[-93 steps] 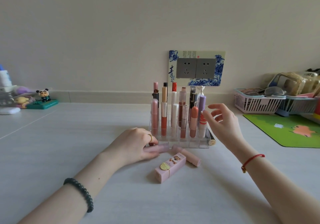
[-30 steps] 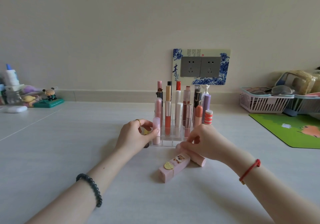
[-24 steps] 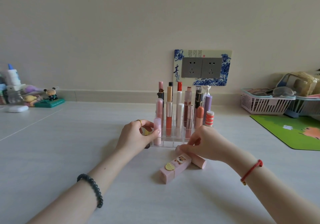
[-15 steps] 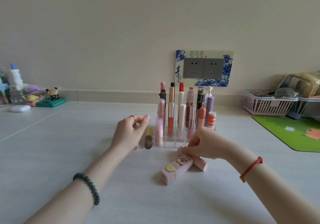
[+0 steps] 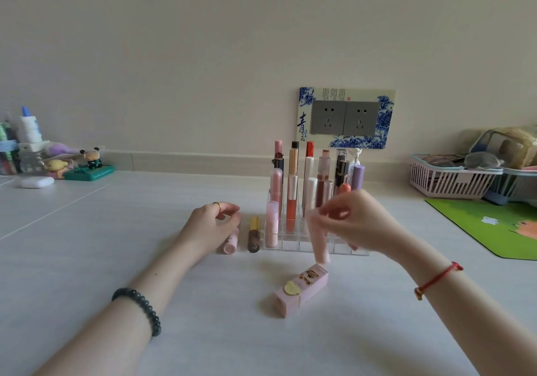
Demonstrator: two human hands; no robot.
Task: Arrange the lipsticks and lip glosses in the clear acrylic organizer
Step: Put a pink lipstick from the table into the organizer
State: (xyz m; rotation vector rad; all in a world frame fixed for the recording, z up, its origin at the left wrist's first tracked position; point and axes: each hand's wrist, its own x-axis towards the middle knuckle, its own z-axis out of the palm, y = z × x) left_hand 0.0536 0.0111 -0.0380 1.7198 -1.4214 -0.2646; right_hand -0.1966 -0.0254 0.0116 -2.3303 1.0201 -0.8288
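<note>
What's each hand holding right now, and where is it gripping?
The right hand pinches a pink tube by its upper end. The left hand rests on a pale pink lipstick lying on the table; grip unclear.

Clear organizer [image 5: 302,245] holds upright lipsticks [image 5: 292,198]; pink box [image 5: 302,292] lying

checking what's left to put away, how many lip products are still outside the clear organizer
4. A pink tube lies under the left hand; a gold-capped brown gloss lies beside the organizer; a blurred pink tube is in the right hand; a pink boxed lipstick lies in front. None seem hidden.
</note>
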